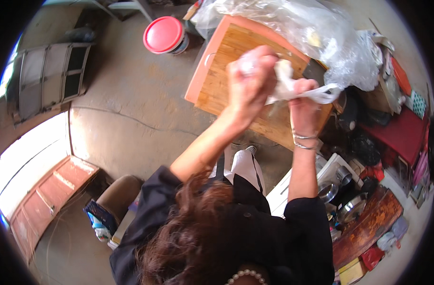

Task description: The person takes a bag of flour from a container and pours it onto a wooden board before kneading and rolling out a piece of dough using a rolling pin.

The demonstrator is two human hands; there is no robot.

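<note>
Above a wooden board (217,80) on a pink-edged table (202,67), my left hand (252,76) is closed and blurred. Some clear, shiny plastic seems to show in its grip. My right hand (305,103), with metal bangles at the wrist, grips a white plastic bag (291,85). The bag spans the gap between both hands, and a loop of it sticks out to the right of my right hand. What the bag holds cannot be made out.
Clear plastic sheeting (295,21) is heaped along the table's far side. A bucket with a red lid (163,35) stands on the floor at the upper left. Metal bowls (353,207) and a metal cup (343,174) are at the right, near a worn wooden surface (372,228). A cable (131,120) crosses the floor.
</note>
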